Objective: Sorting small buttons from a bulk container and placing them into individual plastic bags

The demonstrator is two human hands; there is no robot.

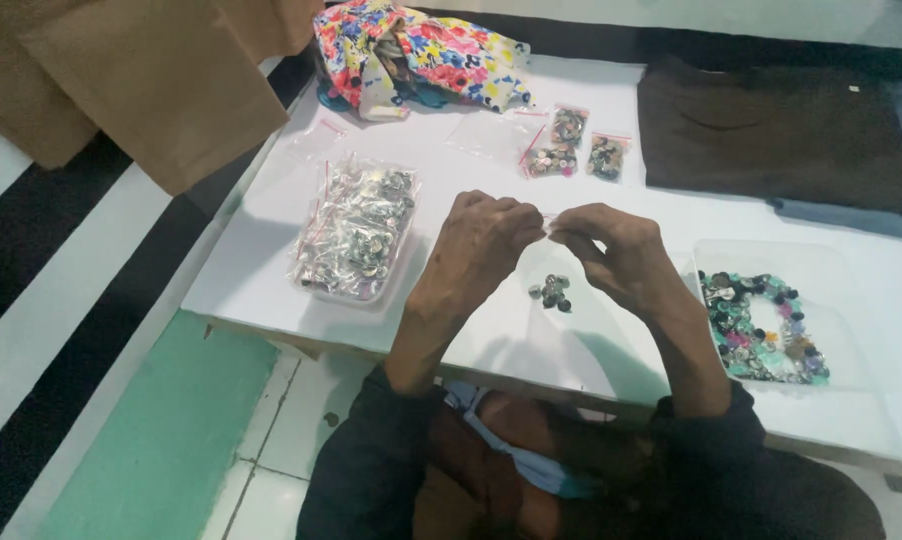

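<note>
Two hands meet above the white surface point(271, 250): my left hand point(481, 245) and right hand point(616, 255) pinch a small clear zip bag point(548, 228) between fingertips, just above a button pile point(552, 291). I judge a taut, level mouth helps.

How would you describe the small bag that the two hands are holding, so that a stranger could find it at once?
Start from the white table and look at its near edge, where the left hand and right hand meet. Pinched between their fingertips hangs a small clear plastic bag with a few dark and pale buttons in it. Unlike the three filled bags lying farther back, it is held up and nearly empty.
</note>
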